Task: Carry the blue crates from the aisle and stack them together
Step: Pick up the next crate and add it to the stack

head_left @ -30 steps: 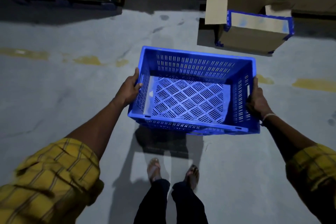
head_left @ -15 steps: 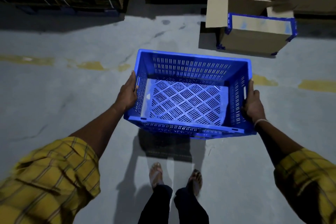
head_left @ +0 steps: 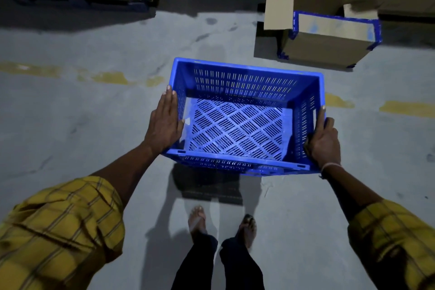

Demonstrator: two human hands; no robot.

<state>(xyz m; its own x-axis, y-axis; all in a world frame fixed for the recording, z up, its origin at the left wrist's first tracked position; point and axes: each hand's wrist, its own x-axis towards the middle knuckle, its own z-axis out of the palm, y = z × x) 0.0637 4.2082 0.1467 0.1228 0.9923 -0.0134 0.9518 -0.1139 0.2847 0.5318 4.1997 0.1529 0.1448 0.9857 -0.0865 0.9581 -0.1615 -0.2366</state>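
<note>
Above the concrete floor (head_left: 70,125), blue crate (head_left: 237,125) opening upward, long axis left-right, left hand (head_left: 163,122) flat, right hand (head_left: 323,139) gripping.

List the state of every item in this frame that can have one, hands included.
Blue crate: empty, upright, held off the floor between both hands.
Left hand: fingers straight, flat against the crate's left wall.
Right hand: grips the crate's right wall, fingers curled around the edge.
Cardboard box: on the floor beyond the crate, flaps open, blue tape along its edges; contents not visible.
</note>
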